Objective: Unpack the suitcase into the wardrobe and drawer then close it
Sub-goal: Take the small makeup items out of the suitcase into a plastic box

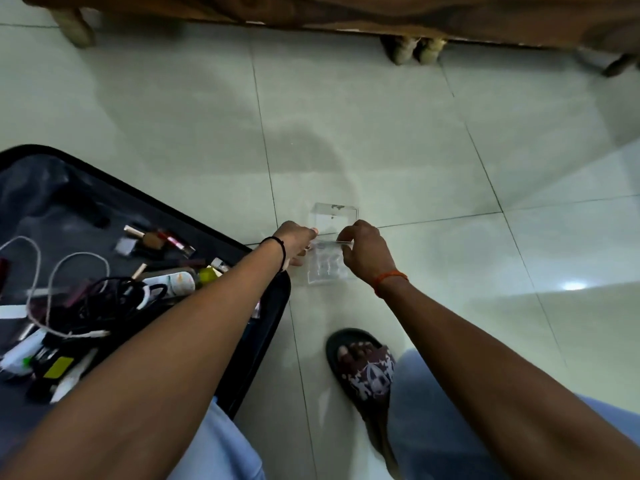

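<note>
Clearly, much of the unpacking remains to be done. An open suitcase [104, 216] is seen lying on the tiled floor [381, 133] at the left, and its dark lining is crowded with small things: tangled black cables [110, 303], a white cord [52, 271], a white tube [173, 282] and assorted cosmetics [156, 239]. No clothing can be made out in the part that shows. Just beside the suitcase's right edge, a clear plastic case [332, 247] is held open over the floor between both hands, its lid raised away from the body. The left hand [294, 244] is curled against the case's left side, the thumb on its near edge, while the hinge line at the right is pinched by the fingers of the right hand [363, 251]. Small pale contents are faintly visible through the lower half, but they cannot be identified. A sandalled foot [363, 365] is planted on the tiles below the hands, and the base of wooden furniture [311, 15] runs along the top, shoes [412, 50] tucked beneath it. Neither wardrobe nor drawer can be recognised with certainty, so nothing can be said of what has been stowed; the case, the loose items and the closing of the suitcase are judged still outstanding.
</note>
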